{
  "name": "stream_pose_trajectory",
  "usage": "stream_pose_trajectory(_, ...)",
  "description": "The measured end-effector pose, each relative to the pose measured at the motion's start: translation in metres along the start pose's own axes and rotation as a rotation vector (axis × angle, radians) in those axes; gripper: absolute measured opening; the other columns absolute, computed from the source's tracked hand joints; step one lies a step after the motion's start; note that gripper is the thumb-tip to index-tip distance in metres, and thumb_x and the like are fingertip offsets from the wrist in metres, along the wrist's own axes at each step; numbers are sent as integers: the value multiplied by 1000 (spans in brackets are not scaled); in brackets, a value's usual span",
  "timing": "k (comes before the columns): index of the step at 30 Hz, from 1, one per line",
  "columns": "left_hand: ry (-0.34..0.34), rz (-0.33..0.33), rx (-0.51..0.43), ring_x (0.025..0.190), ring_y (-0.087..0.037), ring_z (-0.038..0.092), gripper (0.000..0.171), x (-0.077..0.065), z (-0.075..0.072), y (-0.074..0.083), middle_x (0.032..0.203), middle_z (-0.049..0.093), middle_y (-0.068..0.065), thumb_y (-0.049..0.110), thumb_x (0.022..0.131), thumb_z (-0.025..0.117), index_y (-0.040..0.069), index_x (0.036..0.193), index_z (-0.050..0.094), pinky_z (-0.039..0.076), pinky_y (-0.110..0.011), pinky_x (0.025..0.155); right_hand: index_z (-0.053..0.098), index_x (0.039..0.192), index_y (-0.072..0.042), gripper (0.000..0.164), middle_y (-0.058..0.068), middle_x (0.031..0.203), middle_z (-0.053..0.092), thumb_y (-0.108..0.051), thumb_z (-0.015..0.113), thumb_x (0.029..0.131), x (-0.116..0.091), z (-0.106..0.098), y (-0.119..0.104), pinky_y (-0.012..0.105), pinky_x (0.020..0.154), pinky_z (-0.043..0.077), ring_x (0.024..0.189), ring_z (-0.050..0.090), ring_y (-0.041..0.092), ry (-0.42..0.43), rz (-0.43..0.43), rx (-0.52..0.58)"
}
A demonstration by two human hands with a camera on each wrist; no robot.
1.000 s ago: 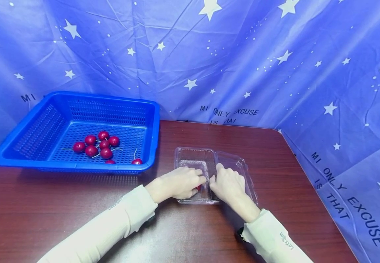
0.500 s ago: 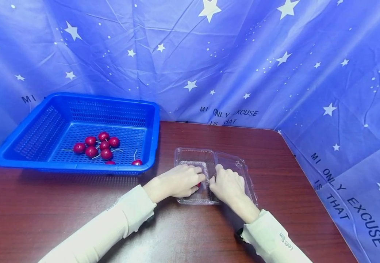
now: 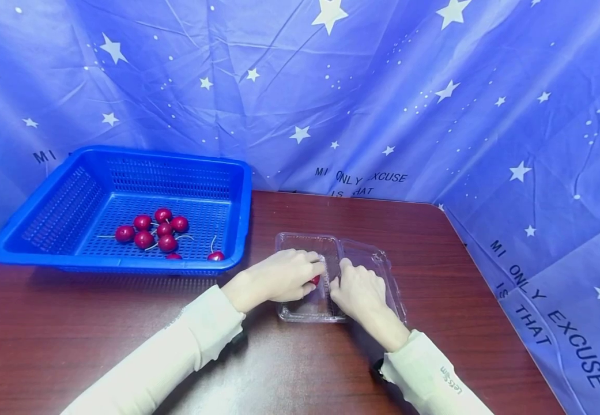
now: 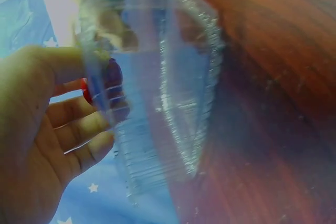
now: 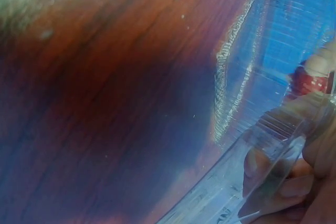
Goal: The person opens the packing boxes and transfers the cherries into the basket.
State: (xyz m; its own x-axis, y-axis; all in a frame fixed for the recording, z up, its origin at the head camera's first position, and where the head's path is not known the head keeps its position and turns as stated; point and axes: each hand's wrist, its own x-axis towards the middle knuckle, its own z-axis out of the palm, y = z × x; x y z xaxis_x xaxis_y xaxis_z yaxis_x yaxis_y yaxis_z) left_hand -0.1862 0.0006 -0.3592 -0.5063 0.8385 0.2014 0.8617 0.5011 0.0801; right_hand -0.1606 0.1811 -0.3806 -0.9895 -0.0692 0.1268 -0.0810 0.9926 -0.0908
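Note:
A clear plastic clamshell box (image 3: 305, 316) lies opened out on the table, its lid (image 3: 390, 271) folded to the right. Over the box's tray, my left hand (image 3: 290, 276) pinches a red cherry (image 3: 314, 280) between thumb and fingers. The same cherry (image 4: 86, 92) shows past the plastic wall in the left wrist view, partly covered by fingers. My right hand (image 3: 360, 291) grips the box along the side where tray and lid meet. Seen from the right wrist, its curled fingers (image 5: 294, 184) lie behind the clear plastic.
To the left stands a blue perforated basket (image 3: 123, 262) with several red cherries (image 3: 144, 239) on its floor, some with pale stems. The brown wooden table (image 3: 279, 369) meets a blue star-printed curtain (image 3: 258, 115) at its back and right.
My left hand has moved slightly farther from me, with the cherry, over the tray. My right hand and the box have stayed in place.

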Motion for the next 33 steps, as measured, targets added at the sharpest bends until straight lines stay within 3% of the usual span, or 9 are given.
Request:
stream_pose_trajectory(9, 61, -60, -42, 76, -18, 63, 20, -3, -21, -8, 88, 66, -4, 21, 87, 65, 9, 103, 68, 58, -37, 74, 53, 74, -5, 16, 24, 68, 68, -20, 58, 76, 0, 0, 0, 52, 44, 45, 59, 63, 42, 18, -8, 3)
stream_pose_trajectory(19, 121, -170, -87, 87, -21, 66, 25, -16, -59, -21, 99, 69, -7, 19, 89, 65, 8, 111, 70, 58, -39, 81, 52, 74, -6, 16, 23, 68, 68, -21, 57, 77, 0, 0, 1, 52, 45, 45, 59, 62, 42, 11, -4, 7)
stream_pose_trajectory(28, 187, -204, -104, 82, -19, 65, 27, -32, -77, -30, 100, 69, -8, 18, 89, 64, 7, 113, 69, 58, -39, 79, 52, 75, -6, 14, 24, 70, 68, -20, 56, 78, -1, -1, 0, 52, 46, 46, 60, 63, 43, 13, -1, 21)
stream_pose_trajectory(33, 187, -240, -133, 79, -19, 63, 30, -40, -86, -37, 104, 69, -8, 20, 90, 64, 7, 117, 67, 57, -39, 75, 52, 74, -6, 14, 23, 69, 68, -19, 56, 78, -1, -1, 0, 51, 45, 46, 59, 62, 42, 11, 2, 17)
